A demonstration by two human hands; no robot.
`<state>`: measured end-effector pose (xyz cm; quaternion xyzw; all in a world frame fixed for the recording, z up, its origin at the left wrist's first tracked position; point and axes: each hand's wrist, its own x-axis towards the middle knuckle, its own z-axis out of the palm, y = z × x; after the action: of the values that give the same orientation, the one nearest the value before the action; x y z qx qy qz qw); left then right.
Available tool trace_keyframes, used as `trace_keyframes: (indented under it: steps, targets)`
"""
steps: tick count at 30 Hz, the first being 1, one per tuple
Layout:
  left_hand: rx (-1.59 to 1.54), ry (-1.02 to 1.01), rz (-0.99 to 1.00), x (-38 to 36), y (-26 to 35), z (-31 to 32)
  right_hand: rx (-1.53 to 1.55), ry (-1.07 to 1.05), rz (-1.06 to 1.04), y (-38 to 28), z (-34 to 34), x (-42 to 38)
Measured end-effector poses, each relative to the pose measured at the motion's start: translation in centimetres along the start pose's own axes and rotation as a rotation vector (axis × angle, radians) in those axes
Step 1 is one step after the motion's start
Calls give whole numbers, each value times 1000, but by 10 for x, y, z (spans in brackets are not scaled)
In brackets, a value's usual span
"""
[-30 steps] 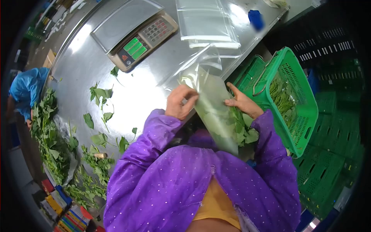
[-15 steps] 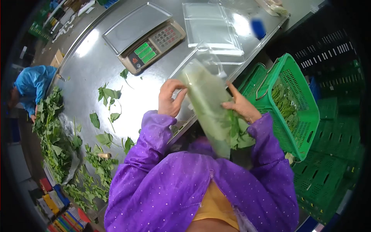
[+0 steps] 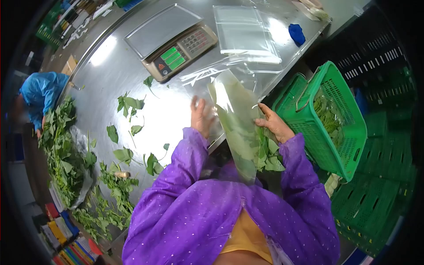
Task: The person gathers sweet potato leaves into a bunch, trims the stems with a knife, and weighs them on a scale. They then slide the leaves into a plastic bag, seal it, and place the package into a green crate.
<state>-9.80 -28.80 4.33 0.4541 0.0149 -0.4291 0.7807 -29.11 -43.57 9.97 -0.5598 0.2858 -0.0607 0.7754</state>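
Note:
A bunch of leafy greens [image 3: 266,152] is partly wrapped in a pale, translucent sheet [image 3: 232,119] in front of my chest. My right hand [image 3: 276,124] is closed around the bundle's right edge, thumb and fingers pressing on sheet and leaves. Left of the wrapped bundle, my left hand [image 3: 202,115] is smeared by motion. Whether it touches the film cannot be made out. Behind the bundle, a clear plastic bag [image 3: 249,73] lies rumpled at the table edge.
On the metal table [image 3: 99,95] are a digital scale [image 3: 194,42], a stack of clear bags [image 3: 243,31], a blue crumpled item [image 3: 296,34] and loose greens [image 3: 66,154]. A green basket [image 3: 329,84] holding packed greens stands right. A blue-clad person [image 3: 42,92] bends at far left.
My left hand has come off the wrapper's left edge and moved slightly right and down. The clear bag has spread out behind the bundle. My right hand keeps its hold.

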Motion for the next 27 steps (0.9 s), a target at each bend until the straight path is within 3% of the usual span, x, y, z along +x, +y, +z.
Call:
trace_keyframes:
  steps: [2, 6, 9, 13, 14, 17, 18, 19, 21, 23, 25, 27]
  targets:
    - [-228, -282, -259, 13, -8, -3, -18, -20, 5, 8, 2, 5]
    - [198, -47, 3, -14, -4, 18, 118, 8, -24, -8, 8, 2]
    - [318, -145, -86, -32, -6, 8, 209, -109, 66, 1, -5, 13]
    - [185, -289, -30, -10, -4, -31, 137, -206, 58, 0, -4, 21]
    - [318, -277, -33, -13, 1, -39, 166, -234, 78, -4, -5, 19]
    - [836, -256, -68, -22, -15, -77, 251, -294, -126, -10, -19, 4]
    - [1039, -199, 129, -18, -36, -100, 284, -245, -127, -14, -23, -7]
    - [1232, -86, 206, -28, -35, -99, 329, -261, -98, -21, -23, -18]
    - [1173, 170, 156, -41, -27, -88, 409, -290, -38, -32, -26, -39]
    - [792, 305, 251, -42, -18, -65, 379, -308, -33, -27, -39, -40]
    - [572, 272, 358, -36, -9, -41, 361, -289, -13, -23, -45, -45]
    - [655, 198, 511, -2, -37, -42, 326, -301, -27, -22, -46, -48]
